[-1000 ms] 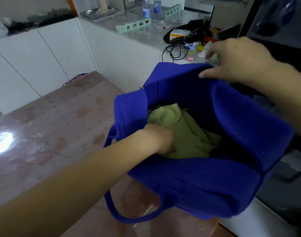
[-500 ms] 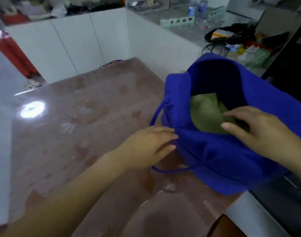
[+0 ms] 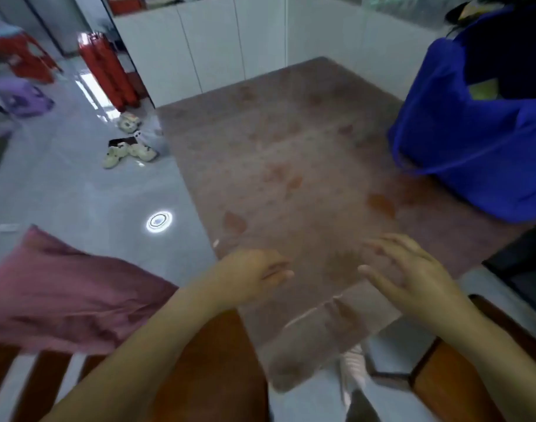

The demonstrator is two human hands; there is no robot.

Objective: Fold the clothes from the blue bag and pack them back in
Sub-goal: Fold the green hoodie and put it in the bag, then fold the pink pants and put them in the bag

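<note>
Hovering left grip [image 3: 254, 275] over near edge of bench [image 3: 291, 153], fingers loosely curled, holding nothing. Spreading right grip [image 3: 413, 271] near it, palm down, fingers straight and apart, also gripping nothing. Not telling from this angle whether either is touching the surface.

Seeing blue bag [image 3: 473, 147] standing on far right part of bench, well apart from both grips, mouth gaping upward, right side cut off by frame edge. Spotting green garment [image 3: 483, 88] inside bag, just below the rim.

Noting pink cloth [image 3: 63, 300] at lower left, off the bench, beside left forearm, blurred. Possibly resting on wooden chair [image 3: 206, 376], not certain.

Noting clear plastic sheet [image 3: 321, 339] covering bench top and drooping over near corner.

Seeing pale shoes [image 3: 129, 150] on grey floor [image 3: 63, 202] left of bench, and red object [image 3: 105, 68] farther back, too blurred for naming. Seeing white cabinets [image 3: 215, 41] running along far side of bench.
</note>
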